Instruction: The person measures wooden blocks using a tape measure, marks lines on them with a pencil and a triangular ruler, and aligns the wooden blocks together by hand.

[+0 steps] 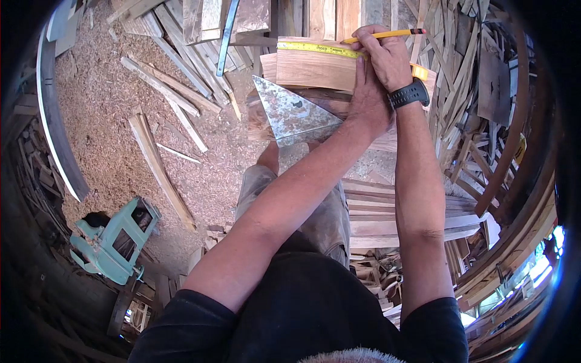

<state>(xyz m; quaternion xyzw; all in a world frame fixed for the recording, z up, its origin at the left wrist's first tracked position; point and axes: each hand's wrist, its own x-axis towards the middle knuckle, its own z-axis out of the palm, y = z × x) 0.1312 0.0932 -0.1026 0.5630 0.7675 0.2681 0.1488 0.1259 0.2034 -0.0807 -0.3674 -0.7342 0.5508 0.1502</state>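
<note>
My right hand point(387, 60), with a watch on its wrist, grips a yellow pencil point(387, 35), its point at the board's far edge. Below it my left hand point(370, 100) presses a finger near the extended blade of a yellow tape measure point(318, 48). The case shows beyond my right wrist; my other left fingers are hidden behind the right hand. The blade lies along a reddish wooden board point(315, 71). Closer to me, a worn, stained metal triangle point(293, 115) rests on a rough timber.
A blue metal strip point(227, 37) lies by stacked wood at the back. Offcuts point(163, 85) and shavings cover the floor at left, near a turquoise machine point(118, 239). Scrap strips point(457, 91) pile at right; long boards point(378, 221) lie beside my legs.
</note>
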